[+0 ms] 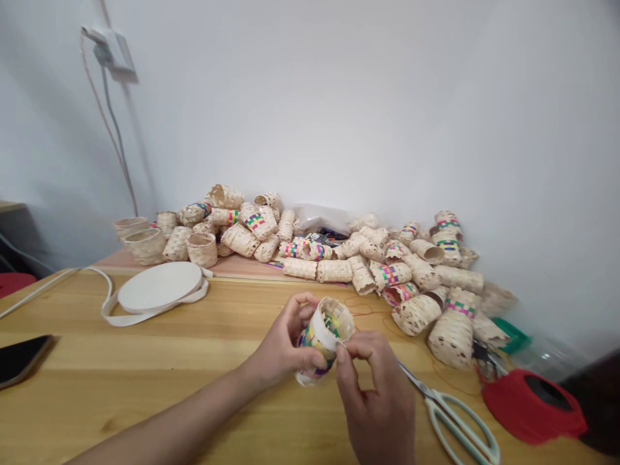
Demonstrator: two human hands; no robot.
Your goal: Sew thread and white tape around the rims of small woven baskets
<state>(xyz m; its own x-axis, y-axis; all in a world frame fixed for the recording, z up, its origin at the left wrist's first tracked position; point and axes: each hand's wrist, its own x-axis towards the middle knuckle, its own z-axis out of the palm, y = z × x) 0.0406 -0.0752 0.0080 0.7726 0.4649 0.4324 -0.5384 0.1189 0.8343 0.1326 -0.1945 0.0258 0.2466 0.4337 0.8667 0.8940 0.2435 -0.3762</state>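
My left hand (295, 342) is wrapped round a small woven bamboo basket (317, 365) with purple, green and yellow strips. The basket tilts with its open mouth up and towards the right. A white ribbon (325, 332) runs round the outside of its rim. At the right side of the rim, my right hand (372, 387) is closed, thumb and forefinger pinching the ribbon's edge or end. Whether a needle or thread is also in that pinch I cannot tell. Scissors (436, 397) with pale green handles lie just right of my right hand.
Several woven baskets (242, 239) are heaped along the wall. A roll of white ribbon (159, 287) lies at the left on the wooden table (194, 361), beyond a phone (24, 358). A red object (533, 407) sits at the right, and loose orange thread trails behind my hands.
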